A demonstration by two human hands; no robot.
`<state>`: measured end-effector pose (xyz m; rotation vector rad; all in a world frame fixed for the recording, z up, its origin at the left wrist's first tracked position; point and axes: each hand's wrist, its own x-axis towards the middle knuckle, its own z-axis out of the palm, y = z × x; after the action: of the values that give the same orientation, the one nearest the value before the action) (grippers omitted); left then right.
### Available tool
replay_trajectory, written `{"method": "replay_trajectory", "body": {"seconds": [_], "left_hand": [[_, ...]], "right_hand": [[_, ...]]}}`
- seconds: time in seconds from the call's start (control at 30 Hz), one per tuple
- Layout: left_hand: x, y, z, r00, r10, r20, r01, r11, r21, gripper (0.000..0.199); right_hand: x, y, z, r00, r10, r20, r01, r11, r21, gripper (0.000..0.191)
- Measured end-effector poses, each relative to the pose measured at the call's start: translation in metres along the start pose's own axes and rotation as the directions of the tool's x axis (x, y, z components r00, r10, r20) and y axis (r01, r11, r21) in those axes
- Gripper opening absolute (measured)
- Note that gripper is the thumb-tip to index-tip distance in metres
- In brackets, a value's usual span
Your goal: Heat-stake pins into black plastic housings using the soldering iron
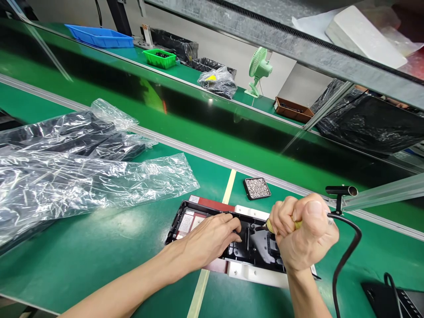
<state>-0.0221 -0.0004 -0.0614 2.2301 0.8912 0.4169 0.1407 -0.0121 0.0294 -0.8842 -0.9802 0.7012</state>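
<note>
A long black plastic housing lies open side up in a fixture with white blocks and reddish-brown board. My left hand reaches inside it, fingers curled and thumb near the index fingertip; anything between them is too small to make out. In my right hand, fingers wrap round the yellow handle of a corded soldering iron, thumb over its rear end. Its dark tip points left into the housing, close to my left fingertips. Behind the housing sits a small black tray of tiny metal pieces.
Clear plastic bags with dark parts cover the left bench. A black cable loops down on the right, near a tubular holder. Across the green conveyor stand a blue bin, green bin and fan. A metal shelf overhangs.
</note>
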Motion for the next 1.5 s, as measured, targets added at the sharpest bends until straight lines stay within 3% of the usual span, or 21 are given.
{"method": "replay_trajectory", "body": {"seconds": [1.5], "left_hand": [[0.0007,-0.0004,-0.0004,1.000,0.002,0.005,-0.002,1.000,-0.007,0.013]], "right_hand": [[0.0014,-0.0010,-0.0023,0.999,0.037,-0.015,-0.036,0.999,0.007,0.043]]}}
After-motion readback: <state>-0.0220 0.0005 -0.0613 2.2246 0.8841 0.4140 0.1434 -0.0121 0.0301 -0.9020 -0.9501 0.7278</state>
